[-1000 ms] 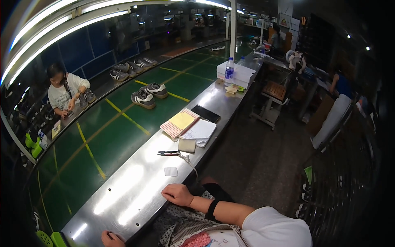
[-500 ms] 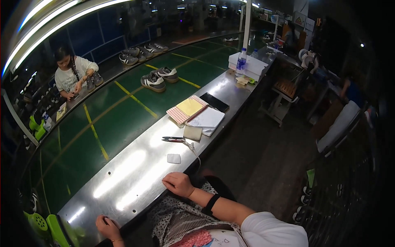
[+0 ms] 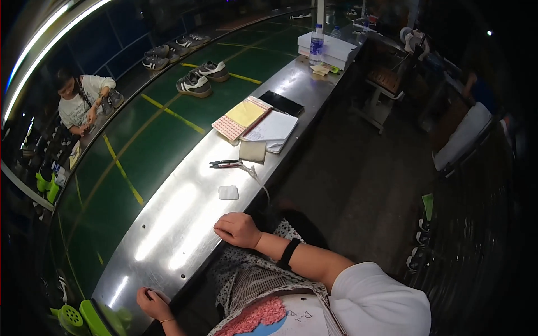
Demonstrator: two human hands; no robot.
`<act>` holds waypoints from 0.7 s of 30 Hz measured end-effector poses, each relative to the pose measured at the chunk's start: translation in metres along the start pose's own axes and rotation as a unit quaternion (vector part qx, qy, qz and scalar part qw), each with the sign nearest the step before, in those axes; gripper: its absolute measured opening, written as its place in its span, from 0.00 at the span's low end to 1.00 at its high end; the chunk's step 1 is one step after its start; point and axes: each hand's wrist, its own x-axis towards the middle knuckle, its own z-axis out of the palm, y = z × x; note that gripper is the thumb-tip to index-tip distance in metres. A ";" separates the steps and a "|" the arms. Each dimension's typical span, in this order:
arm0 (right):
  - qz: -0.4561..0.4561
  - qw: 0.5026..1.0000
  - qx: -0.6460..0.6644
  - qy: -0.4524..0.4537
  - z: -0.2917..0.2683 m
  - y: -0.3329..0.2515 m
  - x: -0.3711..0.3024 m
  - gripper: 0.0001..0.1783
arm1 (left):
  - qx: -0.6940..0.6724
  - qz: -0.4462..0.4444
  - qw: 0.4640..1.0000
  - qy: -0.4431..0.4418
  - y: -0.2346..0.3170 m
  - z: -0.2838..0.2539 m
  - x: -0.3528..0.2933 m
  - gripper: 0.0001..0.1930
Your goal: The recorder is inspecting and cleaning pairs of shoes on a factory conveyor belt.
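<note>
My right hand [image 3: 237, 229] rests at the near edge of the metal ledge [image 3: 193, 227], fingers curled together, with nothing visible in it. Just beyond it lies a small white pad [image 3: 228, 192]. My left hand [image 3: 153, 303] is on the ledge's edge at lower left, fingers bent in; a dark gap shows between thumb and fingers, and I make out no object there. Past the pad are thread snips [image 3: 225, 164] with a white cord [image 3: 250, 170], a beige sponge-like block [image 3: 253, 152], a red-and-white patterned notebook [image 3: 227, 124] with a yellow sheet, and loose white papers [image 3: 273, 130].
The green conveyor belt [image 3: 162, 131] carries grey sneakers [image 3: 194, 84]. Across it a person [image 3: 84, 103] handles shoes. Along the ledge are a dark phone [image 3: 281, 103], a water bottle [image 3: 316, 45] and a white box [image 3: 337, 51]. A green fan-like device [image 3: 96, 318] stands beside my left hand.
The view has shifted, so the ledge items and belt shoes appear higher and further left. Both my hands keep their places at the ledge's edge, with their fingers still bent.
</note>
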 end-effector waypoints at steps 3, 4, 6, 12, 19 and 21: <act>-0.012 1.000 -0.013 0.017 0.005 0.000 -0.003 0.03 | 0.018 -0.016 1.000 -0.003 -0.009 0.002 -0.001 0.08; -0.010 1.000 -0.010 0.010 0.003 0.000 -0.004 0.03 | 0.002 -0.017 1.000 -0.011 -0.003 -0.001 -0.001 0.09; -0.015 1.000 -0.010 0.011 0.003 0.001 -0.006 0.03 | 0.000 -0.022 1.000 -0.007 -0.002 0.000 -0.002 0.09; -0.020 1.000 -0.005 -0.002 0.001 0.000 -0.006 0.03 | 0.005 -0.032 0.999 -0.027 -0.009 -0.003 -0.001 0.09; 0.002 1.000 0.010 -0.028 -0.002 0.002 -0.007 0.04 | 0.024 -0.086 0.996 -0.018 0.049 -0.037 0.012 0.18; 0.004 0.999 0.024 -0.045 -0.009 0.003 -0.007 0.06 | 0.003 -0.118 0.992 -0.049 0.032 -0.029 0.016 0.20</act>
